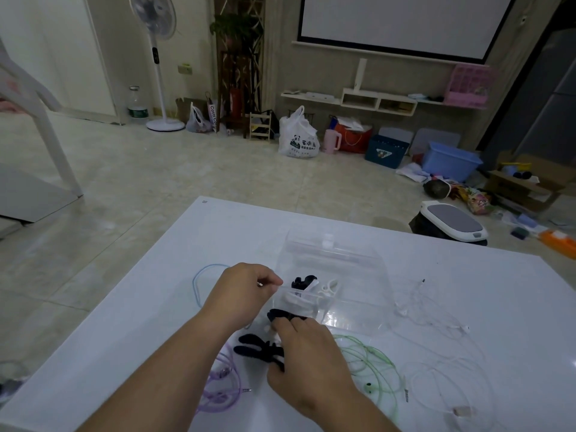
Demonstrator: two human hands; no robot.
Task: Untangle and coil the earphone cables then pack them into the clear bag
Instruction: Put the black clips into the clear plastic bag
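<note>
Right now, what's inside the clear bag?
A black bundle and a white bundle show through the clear bag. The left hand and right hand cover its near edge, so anything there is hidden.

A narrow white paper bag (213,117) by the far wall, upper left of centre, reads "Cotti Co". The white plastic carrier bag (298,141) to its right bears Chinese print, too blurred to read.

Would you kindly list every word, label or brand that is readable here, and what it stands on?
"Cotti Co": paper bag by the far wall, rest cut off.
Plastic bag: panda logo and Chinese characters, too blurred to read.
Blue box: a logo, unreadable.
Table: a tiny mark at the far corner, too small to read.
</note>
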